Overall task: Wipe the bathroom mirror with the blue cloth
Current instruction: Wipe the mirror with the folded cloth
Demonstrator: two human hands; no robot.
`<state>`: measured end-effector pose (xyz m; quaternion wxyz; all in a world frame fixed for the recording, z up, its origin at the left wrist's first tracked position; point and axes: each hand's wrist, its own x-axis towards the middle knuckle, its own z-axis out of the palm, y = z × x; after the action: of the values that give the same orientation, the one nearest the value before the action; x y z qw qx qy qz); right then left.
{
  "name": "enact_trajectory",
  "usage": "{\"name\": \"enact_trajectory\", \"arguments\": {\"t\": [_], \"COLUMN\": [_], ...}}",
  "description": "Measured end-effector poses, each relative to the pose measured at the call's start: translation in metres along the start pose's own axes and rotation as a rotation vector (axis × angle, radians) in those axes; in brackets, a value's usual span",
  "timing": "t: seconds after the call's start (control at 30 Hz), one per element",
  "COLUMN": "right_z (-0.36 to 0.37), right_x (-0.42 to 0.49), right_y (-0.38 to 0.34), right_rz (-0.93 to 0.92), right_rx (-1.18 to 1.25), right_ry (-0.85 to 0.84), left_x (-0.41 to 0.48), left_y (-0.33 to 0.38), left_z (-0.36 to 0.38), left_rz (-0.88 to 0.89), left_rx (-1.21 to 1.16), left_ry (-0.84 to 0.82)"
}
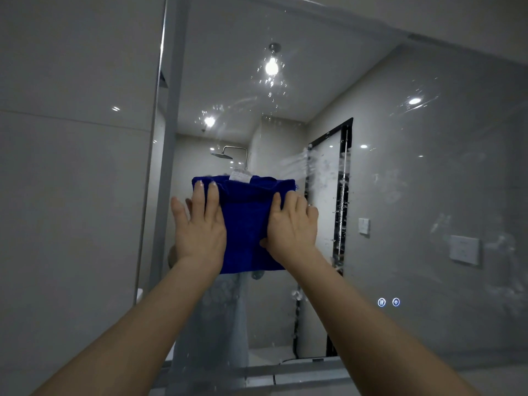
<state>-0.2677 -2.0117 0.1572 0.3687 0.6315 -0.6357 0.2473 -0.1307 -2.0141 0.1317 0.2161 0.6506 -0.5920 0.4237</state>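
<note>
Pressing the cloth (245, 224) to the droplet-streaked mirror (400, 172): left hand (200, 227) flat, fingers (213, 192) straight; right hand (291, 227) curled, gripping the cloth's right edge.

A grey tiled wall (71, 195) stood at my left; the reflection showed a lit ceiling bulb (271, 65), shower head (222, 155) and black-framed door (343, 195).
</note>
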Motion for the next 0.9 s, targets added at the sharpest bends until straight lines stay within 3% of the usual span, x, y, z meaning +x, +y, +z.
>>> {"name": "enact_trajectory", "arguments": {"t": [0.2, 0.4, 0.53, 0.63, 0.7, 0.8, 0.9], "right_z": [0.009, 0.018, 0.025, 0.029, 0.032, 0.042, 0.051], "right_x": [-0.003, -0.008, 0.001, -0.005, -0.008, -0.007, -0.006], "right_y": [-0.008, -0.017, -0.02, -0.014, -0.013, -0.015, -0.016], "right_rz": [-0.062, -0.095, -0.188, -0.221, -0.212, -0.206, -0.191], "right_rx": [0.172, 0.146, 0.136, 0.317, 0.477, 0.48, 0.426], "right_ry": [0.047, 0.161, 0.116, 0.128, 0.175, 0.195, 0.233], "left_x": [-0.002, 0.001, -0.01, -0.017, -0.013, -0.007, 0.001], "left_y": [0.001, 0.012, 0.02, 0.023, 0.02, 0.011, 0.003], "left_z": [-0.004, -0.006, 0.004, 0.011, 0.013, 0.015, 0.036], "left_rz": [0.064, 0.164, 0.253, 0.345, 0.316, 0.213, 0.308], "left_rx": [0.115, 0.177, 0.162, 0.112, 0.021, -0.102, -0.141], "left_ry": [0.042, 0.138, 0.271, 0.299, 0.323, 0.274, 0.13]}}
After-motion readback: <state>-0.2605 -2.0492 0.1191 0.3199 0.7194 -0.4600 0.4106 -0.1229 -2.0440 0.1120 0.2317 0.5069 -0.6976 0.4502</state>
